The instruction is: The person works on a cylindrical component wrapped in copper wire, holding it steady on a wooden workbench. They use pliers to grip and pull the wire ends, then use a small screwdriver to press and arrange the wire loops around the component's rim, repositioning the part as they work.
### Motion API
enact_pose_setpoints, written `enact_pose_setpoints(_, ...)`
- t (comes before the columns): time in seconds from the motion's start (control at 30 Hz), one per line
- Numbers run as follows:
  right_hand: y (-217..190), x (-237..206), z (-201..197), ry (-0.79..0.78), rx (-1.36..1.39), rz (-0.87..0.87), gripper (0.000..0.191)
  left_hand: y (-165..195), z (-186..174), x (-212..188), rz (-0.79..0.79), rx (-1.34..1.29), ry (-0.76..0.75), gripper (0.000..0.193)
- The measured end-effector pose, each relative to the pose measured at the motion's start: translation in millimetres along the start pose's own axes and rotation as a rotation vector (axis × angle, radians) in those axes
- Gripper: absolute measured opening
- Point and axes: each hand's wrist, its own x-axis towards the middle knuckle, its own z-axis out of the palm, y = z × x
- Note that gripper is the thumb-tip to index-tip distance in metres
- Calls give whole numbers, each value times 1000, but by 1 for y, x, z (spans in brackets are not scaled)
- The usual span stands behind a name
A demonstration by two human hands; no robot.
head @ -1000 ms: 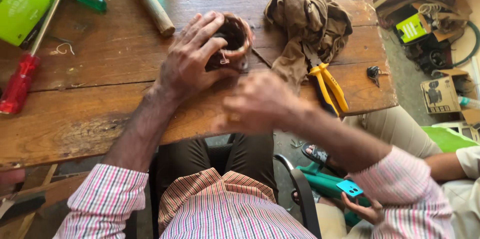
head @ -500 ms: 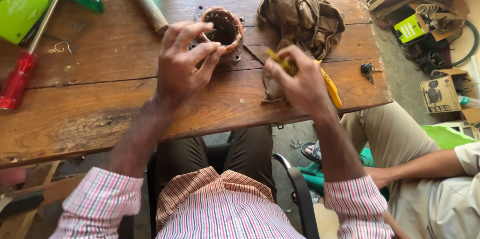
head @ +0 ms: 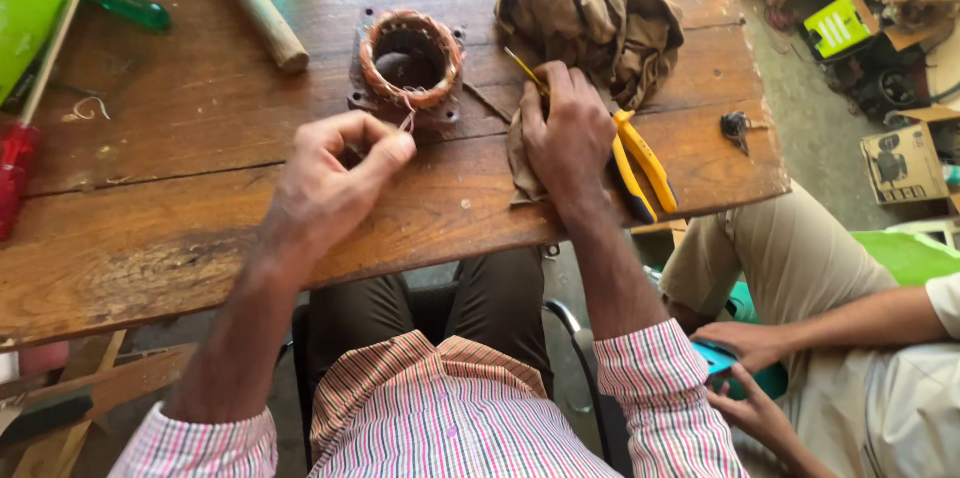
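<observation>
The round copper-wound motor stator (head: 410, 63) sits on the worn wooden desk (head: 180, 188), at about twelve o'clock from the left hand (head: 335, 178), whose fingertips pinch a thin copper wire end (head: 407, 122). At three o'clock, the right hand (head: 570, 133) grips yellow-handled pliers (head: 640, 163) beside a crumpled brown cloth (head: 590, 8).

Wooden handle (head: 255, 8) and green-handled screwdriver (head: 118, 3) lie at table's (head: 150, 238) far left. Red-handled screwdriver (head: 15, 173) at left edge. Cardboard box (head: 903, 163) on floor, right.
</observation>
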Motion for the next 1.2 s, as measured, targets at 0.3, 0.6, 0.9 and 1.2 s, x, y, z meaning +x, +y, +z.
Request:
enact_pose_setpoints(0.3,0,1,0,16,17,-9,16,7,22,-19,-94,32,-200,28)
enact_pose_setpoints(0.6,2,2,-1,-1,6,11,16,-9,27,-23,398,32,223,18)
enact_pose_setpoints(0.9,0,0,-2,20,28,-6,16,12,35,-48,117,-8,-133,23)
enact_pose_setpoints(1.2,-20,-2,-22,36,-17,-101,24,11,51,-84,518,470,66,20)
